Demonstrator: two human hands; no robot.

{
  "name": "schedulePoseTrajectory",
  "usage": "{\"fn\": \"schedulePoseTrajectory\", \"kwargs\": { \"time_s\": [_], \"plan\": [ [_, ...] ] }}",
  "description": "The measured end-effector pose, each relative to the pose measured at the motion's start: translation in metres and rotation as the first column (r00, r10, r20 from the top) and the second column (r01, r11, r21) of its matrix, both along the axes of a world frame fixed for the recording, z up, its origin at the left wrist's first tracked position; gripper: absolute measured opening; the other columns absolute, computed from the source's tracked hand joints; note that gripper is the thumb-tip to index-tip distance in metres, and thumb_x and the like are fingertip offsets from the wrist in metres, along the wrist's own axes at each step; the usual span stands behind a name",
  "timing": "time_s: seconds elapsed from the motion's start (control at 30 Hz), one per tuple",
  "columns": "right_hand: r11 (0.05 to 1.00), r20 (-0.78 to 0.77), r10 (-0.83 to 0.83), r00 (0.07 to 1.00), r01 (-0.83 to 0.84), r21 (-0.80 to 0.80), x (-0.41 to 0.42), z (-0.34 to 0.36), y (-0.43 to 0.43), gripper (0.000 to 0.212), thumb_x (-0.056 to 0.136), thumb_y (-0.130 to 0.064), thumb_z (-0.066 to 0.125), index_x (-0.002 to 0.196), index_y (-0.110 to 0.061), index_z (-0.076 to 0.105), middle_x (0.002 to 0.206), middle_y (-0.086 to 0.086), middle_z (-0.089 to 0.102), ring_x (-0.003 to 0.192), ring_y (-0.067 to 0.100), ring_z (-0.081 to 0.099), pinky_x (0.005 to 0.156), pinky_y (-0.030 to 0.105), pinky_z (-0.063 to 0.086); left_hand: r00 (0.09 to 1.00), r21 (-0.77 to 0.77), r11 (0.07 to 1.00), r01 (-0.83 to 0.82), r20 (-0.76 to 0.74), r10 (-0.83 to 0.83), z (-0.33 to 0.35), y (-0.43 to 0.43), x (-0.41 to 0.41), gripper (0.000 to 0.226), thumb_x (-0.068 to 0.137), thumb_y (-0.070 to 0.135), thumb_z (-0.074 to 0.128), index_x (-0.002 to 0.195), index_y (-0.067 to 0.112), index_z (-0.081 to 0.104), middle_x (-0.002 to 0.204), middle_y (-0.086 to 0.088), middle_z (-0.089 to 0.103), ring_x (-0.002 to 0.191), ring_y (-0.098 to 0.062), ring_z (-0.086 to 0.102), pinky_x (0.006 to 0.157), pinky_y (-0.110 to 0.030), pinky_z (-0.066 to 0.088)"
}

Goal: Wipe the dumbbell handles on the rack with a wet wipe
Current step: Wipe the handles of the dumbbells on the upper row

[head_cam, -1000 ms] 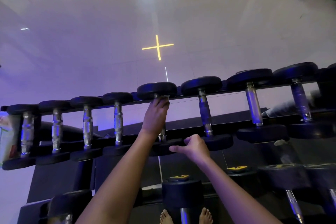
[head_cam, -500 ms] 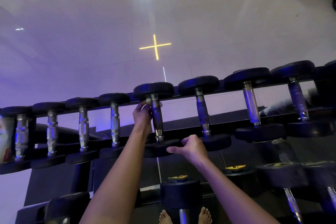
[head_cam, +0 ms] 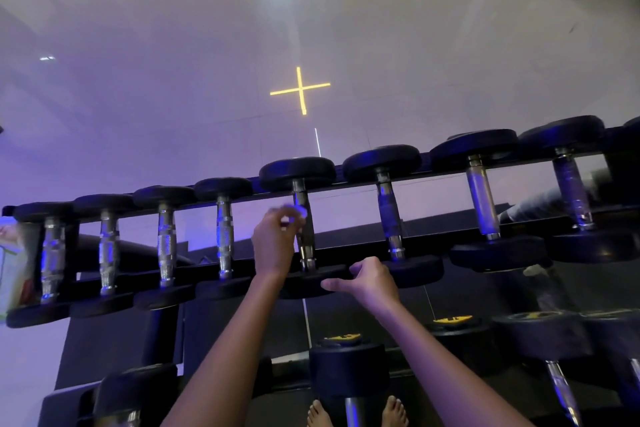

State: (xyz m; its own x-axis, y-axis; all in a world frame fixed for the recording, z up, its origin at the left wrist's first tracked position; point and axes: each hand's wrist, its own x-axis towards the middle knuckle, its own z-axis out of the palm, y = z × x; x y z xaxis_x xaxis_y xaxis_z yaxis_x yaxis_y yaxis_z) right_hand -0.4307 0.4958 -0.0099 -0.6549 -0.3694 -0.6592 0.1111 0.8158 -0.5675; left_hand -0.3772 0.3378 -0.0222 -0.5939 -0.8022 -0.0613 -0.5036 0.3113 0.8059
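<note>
Place of the work: the fifth dumbbell (head_cam: 298,173) from the left, on the top row of the rack (head_cam: 436,240). It lies across the two rails, and its handle (head_cam: 308,242) points away from you.
Left hand: your left hand (head_cam: 275,244) is just beside the upper part of this handle, on its left side. The fingers are curled together and pinch a small pale thing, blurred, which I take for the wet wipe (head_cam: 294,215). Whether it touches the metal, I cannot tell.
Right hand: your right hand (head_cam: 372,279) lies on the near head (head_cam: 311,283) of the same dumbbell. The fingers are bent over its edge and the thumb is stretched out to the left.
How the handle behaves: it is stiff, shiny metal, and it seems to have a rough pattern in the middle. The wipe may catch there and slide easily on the smooth ends.
How the dumbbell behaves: it is probably heavy. The heads are round, so it could roll a little on the rails; a hand on the near head should steady it.
How the wipe behaves: it is soft, thin and light, and it can slip out of a loose pinch.
Where to hold: wrap the wipe around the bar and keep the other hand on the dark head, not on wet metal.
Writing: the yellow labels (head_cam: 341,338) on the lower dumbbells (head_cam: 346,371) carry dark marks, too small to read. No brand is readable.
</note>
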Motion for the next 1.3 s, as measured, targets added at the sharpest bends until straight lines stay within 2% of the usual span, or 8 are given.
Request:
{"fn": "schedulePoseTrajectory", "kwargs": {
  "time_s": [0.13,0.33,0.47,0.67,0.87,0.97,1.13,1.3],
  "plan": [
    [1.000,-0.021,-0.005,1.000,0.005,-0.021,-0.001,-0.001,0.001,0.072,0.060,-0.051,0.081,0.113,-0.010,0.055,0.110,0.003,0.061,0.101,0.019,0.059,0.077,0.026,0.046,0.992,0.188,0.977,0.105,0.049,-0.116,-0.003,0.006,0.027,0.013,0.076,0.007,0.074,0.073,0.020,0.070,0.081,0.008,0.070,0.069,0.001,0.066,0.068,-0.017,0.053],
    [0.978,-0.066,0.192,0.979,-0.197,-0.064,0.008,0.003,0.013,0.064,0.072,-0.042,0.076,0.125,-0.012,0.055,0.112,0.002,0.066,0.105,0.017,0.061,0.085,0.027,0.049,0.988,0.225,0.973,-0.043,-0.137,0.075,0.005,-0.027,-0.029,0.008,0.080,0.004,0.070,0.084,0.011,0.068,0.089,-0.007,0.069,0.074,-0.015,0.066,0.066,-0.017,0.052],
    [0.885,-0.718,0.440,0.540,-0.395,0.246,0.010,0.013,0.023,0.070,0.057,-0.038,0.088,0.120,-0.021,0.063,0.100,-0.009,0.069,0.088,0.012,0.064,0.073,0.026,0.053,0.999,0.224,0.975,-0.005,-0.045,0.016,-0.004,-0.005,0.007,0.011,0.080,0.009,0.072,0.078,0.018,0.065,0.087,0.000,0.068,0.074,-0.006,0.066,0.063,-0.008,0.047],
    [0.619,-0.478,0.773,0.418,-0.664,0.420,-0.009,-0.012,-0.015,0.039,0.084,-0.035,0.064,0.119,-0.020,0.057,0.117,0.000,0.064,0.120,0.021,0.046,0.102,0.038,0.027,0.998,0.187,0.982,0.000,-0.055,0.011,-0.001,-0.006,0.004,0.025,0.074,0.002,0.074,0.067,0.024,0.065,0.086,-0.003,0.067,0.076,-0.014,0.067,0.068,-0.022,0.053],
    [0.671,-0.627,0.697,0.347,-0.624,0.400,-0.002,-0.009,-0.015,0.015,0.081,-0.024,0.066,0.096,-0.023,0.068,0.085,-0.003,0.071,0.094,0.016,0.064,0.115,0.042,0.000,0.968,0.375,0.914,-0.157,-0.127,0.218,-0.010,-0.026,-0.004,0.020,0.076,-0.001,0.072,0.069,0.016,0.064,0.075,-0.003,0.065,0.067,-0.016,0.062,0.071,-0.035,0.055],
    [0.726,-0.718,0.609,0.337,-0.600,0.335,0.019,-0.006,-0.012,0.026,0.047,-0.028,0.086,0.068,-0.024,0.071,0.057,-0.008,0.066,0.060,0.011,0.065,0.109,0.042,0.017,0.981,0.336,0.931,-0.140,-0.078,0.176,-0.015,-0.014,0.018,0.016,0.076,0.003,0.074,0.072,0.016,0.065,0.073,-0.003,0.065,0.056,-0.002,0.061,0.063,-0.029,0.054],
    [0.697,-0.555,0.690,0.464,-0.633,0.337,0.013,-0.006,-0.012,0.049,0.079,-0.033,0.070,0.123,-0.022,0.054,0.120,-0.004,0.061,0.118,0.015,0.054,0.117,0.044,-0.002,0.987,0.059,0.997,0.050,-0.155,-0.040,0.002,-0.026,-0.010,0.009,0.080,0.003,0.070,0.084,0.011,0.072,0.090,0.002,0.061,0.077,-0.007,0.061,0.069,-0.013,0.050],
    [0.628,-0.452,0.772,0.446,-0.642,0.439,-0.005,-0.017,-0.023,0.031,0.087,-0.021,0.060,0.117,-0.023,0.057,0.109,-0.002,0.066,0.112,0.018,0.057,0.117,0.042,0.005,0.990,-0.022,0.992,0.127,-0.059,-0.128,-0.005,-0.010,0.004,0.011,0.084,0.015,0.069,0.091,0.009,0.073,0.094,0.009,0.059,0.081,-0.007,0.061,0.074,-0.016,0.049]
  ]
}}
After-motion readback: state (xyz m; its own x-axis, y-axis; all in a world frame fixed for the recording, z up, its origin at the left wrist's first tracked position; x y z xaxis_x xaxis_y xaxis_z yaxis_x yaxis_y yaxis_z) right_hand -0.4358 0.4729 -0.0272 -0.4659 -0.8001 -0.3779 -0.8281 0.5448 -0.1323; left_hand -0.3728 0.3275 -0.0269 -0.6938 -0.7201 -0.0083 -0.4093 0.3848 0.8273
